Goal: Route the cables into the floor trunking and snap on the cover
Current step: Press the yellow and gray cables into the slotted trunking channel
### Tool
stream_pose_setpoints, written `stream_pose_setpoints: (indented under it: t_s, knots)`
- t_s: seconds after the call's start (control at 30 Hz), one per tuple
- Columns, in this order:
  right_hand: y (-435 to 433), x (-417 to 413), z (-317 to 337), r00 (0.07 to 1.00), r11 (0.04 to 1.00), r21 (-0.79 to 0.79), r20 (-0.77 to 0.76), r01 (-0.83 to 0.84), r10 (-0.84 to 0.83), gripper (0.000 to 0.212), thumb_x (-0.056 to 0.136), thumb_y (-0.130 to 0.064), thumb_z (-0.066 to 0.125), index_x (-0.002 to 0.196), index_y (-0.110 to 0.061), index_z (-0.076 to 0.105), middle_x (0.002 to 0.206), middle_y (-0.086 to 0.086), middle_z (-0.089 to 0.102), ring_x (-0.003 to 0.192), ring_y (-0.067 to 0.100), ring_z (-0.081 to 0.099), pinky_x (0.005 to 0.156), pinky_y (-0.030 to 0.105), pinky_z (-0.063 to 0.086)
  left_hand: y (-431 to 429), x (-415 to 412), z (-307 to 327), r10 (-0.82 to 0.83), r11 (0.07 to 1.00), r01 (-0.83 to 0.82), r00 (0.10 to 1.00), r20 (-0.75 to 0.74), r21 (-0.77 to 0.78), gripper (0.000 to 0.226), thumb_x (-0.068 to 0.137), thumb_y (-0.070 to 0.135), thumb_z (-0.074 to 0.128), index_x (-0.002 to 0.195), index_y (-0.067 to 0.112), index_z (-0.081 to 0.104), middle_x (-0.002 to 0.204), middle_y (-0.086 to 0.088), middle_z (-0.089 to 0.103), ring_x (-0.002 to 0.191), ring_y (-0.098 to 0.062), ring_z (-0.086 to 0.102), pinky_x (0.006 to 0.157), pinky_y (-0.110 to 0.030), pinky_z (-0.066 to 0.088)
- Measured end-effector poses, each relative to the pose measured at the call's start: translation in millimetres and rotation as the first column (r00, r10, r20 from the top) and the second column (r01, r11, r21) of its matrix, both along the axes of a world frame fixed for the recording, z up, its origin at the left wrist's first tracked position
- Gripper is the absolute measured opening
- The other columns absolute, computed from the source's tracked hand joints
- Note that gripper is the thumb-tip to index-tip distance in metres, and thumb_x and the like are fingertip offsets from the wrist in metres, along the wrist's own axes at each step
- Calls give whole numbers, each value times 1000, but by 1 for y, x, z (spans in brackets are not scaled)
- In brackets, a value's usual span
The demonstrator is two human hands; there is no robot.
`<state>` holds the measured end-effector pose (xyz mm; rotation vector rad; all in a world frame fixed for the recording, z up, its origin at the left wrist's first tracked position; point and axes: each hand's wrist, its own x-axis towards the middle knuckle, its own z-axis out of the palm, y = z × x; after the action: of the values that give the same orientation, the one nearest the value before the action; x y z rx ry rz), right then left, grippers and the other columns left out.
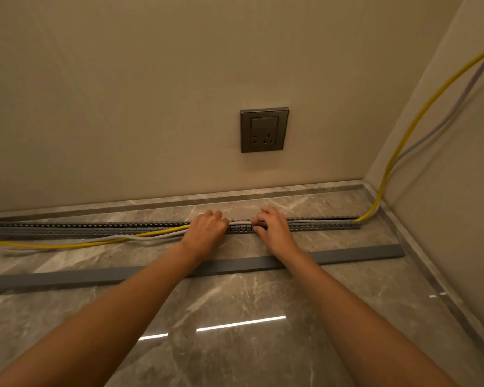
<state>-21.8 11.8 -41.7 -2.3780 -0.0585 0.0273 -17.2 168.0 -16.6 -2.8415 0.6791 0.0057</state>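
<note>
slotted grey plastic floor trunking [319, 225] is laid along the wall on the polished grey marble floor [235, 358]. step in hand: routing. right of the hands, a yellow cable [396, 153] and a pale grey cable [151, 238] are seated in the channel; left of them, both cables lie loose on the floor beside it. left hand [206, 229] is curled round the cables at the entry point. right hand [273, 227] is curled onto the channel; grip not discernible. flat grey cover strip [361, 254] lies nearer, unfitted. next, as judged: cables to be pressed in progressively leftwards.
</note>
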Motion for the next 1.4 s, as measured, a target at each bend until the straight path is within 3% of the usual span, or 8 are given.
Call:
stream_pose_setpoints:
  t_s: [0.13, 0.27, 0.43, 0.53, 0.73, 1.0, 1.23, 1.4]
  knots:
    - [-6, -10, -9, 996, 996, -67, 70, -53, 57, 30, 87, 3, 56, 117, -1, 63, 137, 18, 39, 129, 30, 38, 115, 35, 30, -6, -2, 0, 10, 1000, -10, 1000, -25, 4, 31, 99, 13, 42, 129, 6, 44, 127, -15, 55, 112, -30, 56, 91, -37, 47]
    - [-2, -14, -16, 988, 997, -75, 149, -23, 34, 29, 85, 7, 57, 113, 2, 64, 112, 21, 54, 107, 34, 50, 102, 36, 43, -7, 1, -2, 10, 1000, -10, 1000, -14, 26, 30, 98, 13, 42, 126, 5, 49, 124, -14, 55, 110, -29, 55, 89, -37, 46]
    - [-7, -14, -14, 995, 994, -106, 101, -10, 21, 34, 87, 4, 54, 120, -1, 60, 128, 15, 59, 126, 25, 46, 120, 33, 16, -9, 1, -7, 77, 997, -77, 997, -4, -11, 27, 97, 11, 40, 117, 4, 56, 122, -14, 51, 111, -32, 49, 89, -40, 41]
    - [-10, -7, -9, 996, 994, -106, 74, -37, 45, 33, 84, 3, 57, 116, -3, 62, 123, 13, 63, 121, 26, 48, 111, 31, 30, -14, 1, -7, 113, 991, -114, 993, -22, -69, 25, 97, 10, 42, 115, 2, 57, 122, -16, 49, 108, -33, 49, 88, -41, 43]
    - [-26, -19, -5, 991, 996, -73, 119, -49, 57, 39, 83, 8, 51, 121, -1, 57, 123, 14, 59, 119, 25, 50, 108, 30, 35, -39, -5, -3, 131, 987, -131, 991, -9, -91, 28, 95, 3, 42, 123, 2, 47, 127, -17, 47, 113, -34, 52, 92, -41, 45]
    - [-82, -30, -8, 972, 943, -316, 235, 104, -29, 33, 82, 1, 54, 114, 0, 62, 113, 16, 63, 108, 33, 54, 100, 42, 44, -89, -8, -15, -73, 986, 67, 997, -31, -153, 32, 96, 8, 41, 128, 5, 46, 127, -15, 51, 112, -32, 53, 92, -39, 44]
    - [-97, -19, -1, 996, 945, -323, 81, 58, -34, 36, 86, -2, 51, 121, -6, 56, 122, 13, 56, 116, 29, 49, 103, 34, 36, -108, -6, -19, 25, 984, -34, 998, -54, -175, 31, 96, 6, 44, 126, 5, 49, 125, -16, 54, 113, -31, 53, 94, -39, 46]
    - [-103, -23, -6, 990, 940, -340, 135, 15, 33, 38, 84, 6, 49, 120, -5, 57, 117, 15, 57, 110, 31, 50, 100, 35, 36, -113, -3, -17, 91, 982, -101, 993, -71, -157, 26, 95, 8, 45, 119, 6, 56, 119, -15, 56, 107, -32, 57, 89, -40, 49]
